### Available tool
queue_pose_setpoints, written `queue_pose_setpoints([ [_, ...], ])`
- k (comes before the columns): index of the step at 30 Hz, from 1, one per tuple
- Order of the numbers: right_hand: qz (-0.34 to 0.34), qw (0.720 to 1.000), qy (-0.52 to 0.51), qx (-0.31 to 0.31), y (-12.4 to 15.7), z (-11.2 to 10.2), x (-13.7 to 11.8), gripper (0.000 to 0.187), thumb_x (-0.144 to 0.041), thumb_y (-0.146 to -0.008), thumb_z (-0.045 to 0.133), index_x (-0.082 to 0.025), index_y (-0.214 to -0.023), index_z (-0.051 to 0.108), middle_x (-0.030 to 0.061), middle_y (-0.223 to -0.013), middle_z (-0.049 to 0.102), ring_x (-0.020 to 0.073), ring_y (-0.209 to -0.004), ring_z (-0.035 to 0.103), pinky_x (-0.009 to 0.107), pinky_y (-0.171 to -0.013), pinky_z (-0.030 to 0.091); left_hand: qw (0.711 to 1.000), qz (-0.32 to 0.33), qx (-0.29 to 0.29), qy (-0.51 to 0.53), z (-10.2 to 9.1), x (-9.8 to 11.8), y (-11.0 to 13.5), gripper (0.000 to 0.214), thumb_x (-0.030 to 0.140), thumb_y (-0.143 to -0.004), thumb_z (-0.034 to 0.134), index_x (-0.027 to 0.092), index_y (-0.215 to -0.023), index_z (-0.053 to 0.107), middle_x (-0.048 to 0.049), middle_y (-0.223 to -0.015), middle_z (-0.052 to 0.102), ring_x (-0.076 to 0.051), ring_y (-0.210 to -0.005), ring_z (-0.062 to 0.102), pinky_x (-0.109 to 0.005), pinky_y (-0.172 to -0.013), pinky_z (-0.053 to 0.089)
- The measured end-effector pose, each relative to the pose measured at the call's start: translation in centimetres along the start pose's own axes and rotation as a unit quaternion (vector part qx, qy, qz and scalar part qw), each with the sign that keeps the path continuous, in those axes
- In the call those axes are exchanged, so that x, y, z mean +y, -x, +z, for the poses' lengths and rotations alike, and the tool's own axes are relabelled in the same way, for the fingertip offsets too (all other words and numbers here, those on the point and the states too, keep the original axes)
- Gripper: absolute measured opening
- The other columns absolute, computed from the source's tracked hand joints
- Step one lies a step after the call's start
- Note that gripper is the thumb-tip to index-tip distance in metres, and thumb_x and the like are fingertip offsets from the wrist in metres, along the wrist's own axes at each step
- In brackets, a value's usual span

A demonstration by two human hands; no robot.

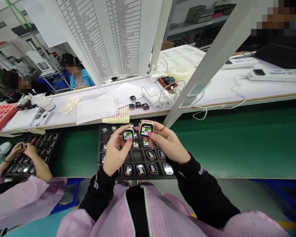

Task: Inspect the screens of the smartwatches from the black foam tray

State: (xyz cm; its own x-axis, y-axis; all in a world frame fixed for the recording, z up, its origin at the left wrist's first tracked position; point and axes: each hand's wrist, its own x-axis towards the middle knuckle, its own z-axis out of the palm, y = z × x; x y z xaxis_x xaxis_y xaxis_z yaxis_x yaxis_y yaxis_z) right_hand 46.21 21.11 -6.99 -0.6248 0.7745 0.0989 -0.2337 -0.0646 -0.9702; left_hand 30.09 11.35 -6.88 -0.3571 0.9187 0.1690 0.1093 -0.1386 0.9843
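Note:
My left hand (116,149) grips a smartwatch body (127,135) by its edges, thumb near the lower rim of its lit screen. In my right hand (171,143) is a second smartwatch body (146,129), its screen lit green and white and the thumb touching the glass. Both watches are held side by side above a black compartment tray (138,156). Several more watch bodies sit in its compartments, many with lit screens, such as one watch (140,169) in the front row. My hands hide part of the tray's middle and back.
Left of me, a co-worker's hands (31,149) work over another black tray (45,148). A white shelf behind the green bench (236,138) holds papers (96,110), several small watches (138,104), cables and a power strip (154,98). A slanted metal post (202,65) rises at right.

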Motion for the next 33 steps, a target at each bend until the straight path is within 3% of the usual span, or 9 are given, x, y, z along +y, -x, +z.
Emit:
queue_pose_setpoints([
  [10,0.022,1.000,-0.008,-0.018,0.0,0.0,0.9,0.052,-0.043,-0.086,0.072,-0.019,-0.130,0.056,0.0146,-0.117,0.065,0.0145,-0.070,0.057,0.022,-0.047,0.047,0.999,-0.026,0.031,-0.021,0.1,-0.6,-0.2,0.034,0.036,-0.088,0.065,0.023,-0.118,0.063,-0.0080,-0.121,0.065,-0.020,-0.099,0.064,-0.030,-0.082,0.055],
  [15,0.045,0.999,-0.005,-0.031,0.4,-0.5,2.6,0.051,-0.038,-0.084,0.074,-0.021,-0.128,0.057,0.0117,-0.121,0.059,0.0141,-0.075,0.056,0.020,-0.047,0.050,0.998,-0.045,0.027,-0.023,0.0,-2.2,0.2,0.034,0.035,-0.086,0.067,0.023,-0.117,0.062,-0.0075,-0.120,0.065,-0.018,-0.096,0.063,-0.029,-0.082,0.054],
  [18,0.093,0.994,-0.001,-0.055,0.9,-1.2,5.0,0.059,-0.034,-0.084,0.073,-0.023,-0.137,0.049,0.0091,-0.113,0.058,0.0132,-0.075,0.055,0.020,-0.050,0.055,0.997,-0.071,0.016,-0.032,-0.3,-4.7,0.8,0.038,0.032,-0.085,0.067,0.023,-0.121,0.060,-0.0078,-0.123,0.063,-0.016,-0.093,0.063,-0.026,-0.075,0.053],
  [21,0.137,0.989,0.012,-0.059,1.4,-2.0,8.9,0.072,-0.028,-0.080,0.074,-0.024,-0.144,0.040,0.0082,-0.114,0.056,0.0132,-0.076,0.057,0.022,-0.052,0.058,0.991,-0.126,-0.002,-0.051,-0.9,-8.7,1.6,0.044,0.027,-0.083,0.067,0.022,-0.126,0.056,-0.0074,-0.116,0.064,-0.013,-0.083,0.062,-0.024,-0.068,0.051],
  [23,0.163,0.984,0.044,-0.052,1.8,-2.4,12.0,0.069,-0.025,-0.079,0.072,-0.021,-0.141,0.042,0.0075,-0.109,0.058,0.0130,-0.071,0.058,0.025,-0.052,0.059,0.982,-0.167,-0.021,-0.086,-1.3,-11.8,2.1,0.049,0.022,-0.082,0.066,0.020,-0.129,0.052,-0.0079,-0.117,0.063,-0.012,-0.081,0.061,-0.024,-0.071,0.052],
  [25,0.172,0.976,0.122,-0.048,2.2,-2.6,14.9,0.060,-0.018,-0.079,0.070,-0.017,-0.135,0.050,0.0039,-0.090,0.061,0.0132,-0.063,0.056,0.026,-0.052,0.057,0.968,-0.197,-0.045,-0.152,-1.7,-14.8,2.7,0.053,0.015,-0.081,0.064,0.018,-0.132,0.050,-0.0082,-0.116,0.062,-0.012,-0.082,0.061,-0.026,-0.075,0.053],
  [28,0.099,0.952,0.289,-0.018,2.8,-2.4,18.1,0.050,-0.005,-0.074,0.068,-0.015,-0.122,0.062,-0.0016,-0.066,0.054,0.0158,-0.056,0.055,0.031,-0.058,0.054,0.950,-0.215,-0.055,-0.220,-1.7,-18.0,3.3,0.056,0.007,-0.079,0.062,0.018,-0.133,0.051,-0.0056,-0.101,0.062,-0.013,-0.075,0.058,-0.030,-0.077,0.053],
  [30,0.046,0.937,0.347,0.004,3.2,-1.9,19.4,0.049,0.000,-0.072,0.065,-0.018,-0.117,0.066,0.0013,-0.069,0.056,0.0199,-0.063,0.058,0.035,-0.067,0.054,0.942,-0.216,-0.059,-0.250,-1.5,-19.0,3.5,0.057,0.003,-0.077,0.062,0.019,-0.131,0.053,-0.0038,-0.094,0.060,-0.014,-0.073,0.056,-0.033,-0.081,0.052],
  [33,0.027,0.933,0.360,0.012,3.7,-1.1,20.2,0.047,-0.002,-0.075,0.063,-0.021,-0.117,0.067,0.0097,-0.089,0.062,0.0299,-0.085,0.064,0.044,-0.081,0.054,0.932,-0.205,-0.079,-0.289,-1.1,-19.4,3.6,0.058,-0.001,-0.074,0.062,0.018,-0.128,0.056,-0.0054,-0.098,0.058,-0.017,-0.081,0.057,-0.039,-0.091,0.050],
])
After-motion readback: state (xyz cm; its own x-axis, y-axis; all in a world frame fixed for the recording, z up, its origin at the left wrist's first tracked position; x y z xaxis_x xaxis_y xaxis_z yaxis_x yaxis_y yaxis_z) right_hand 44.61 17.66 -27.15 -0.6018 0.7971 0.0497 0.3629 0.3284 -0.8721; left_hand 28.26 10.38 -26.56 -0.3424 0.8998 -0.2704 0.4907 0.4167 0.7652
